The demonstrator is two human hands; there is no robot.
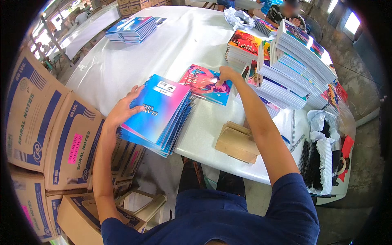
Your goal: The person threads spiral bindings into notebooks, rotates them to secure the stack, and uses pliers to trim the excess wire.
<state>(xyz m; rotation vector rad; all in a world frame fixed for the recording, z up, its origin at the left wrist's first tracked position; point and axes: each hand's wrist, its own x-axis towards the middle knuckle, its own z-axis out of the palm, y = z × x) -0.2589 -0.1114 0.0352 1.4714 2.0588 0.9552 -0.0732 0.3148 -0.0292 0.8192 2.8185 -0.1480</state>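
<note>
We see the left hand [124,108] lying flat, fingers spread and released, on the near-left edge of a stack of spiral notebooks [161,112]. The hand grasps nothing; its palm and fingers press the top cover, which fades from blue to pink. The stack sits at the near edge of the white table [134,61], and its near corner overhangs that edge. The wire bindings run along the stack's right side.

The right hand [226,74] reaches farther across the table and rests on the far-right corner of a single notebook [206,83] with a pink and blue illustrated cover. This notebook lies flat on the table just beyond the stack, near it but apart. The fingers appear to pinch the cover's corner, though glare on the cover keeps us from confirming the grip.

To the right of the right hand, tall leaning piles of notebooks [294,65] stand side by side, spines and page edges toward us. A wooden block [237,143] rests on the table near the right forearm. A smaller blue stack [132,29] lies at the far-left side of the table. Cardboard boxes [53,134] are stacked on the floor to the left. Loose black spiral coils [312,163] lie at the right end of the table.
</note>
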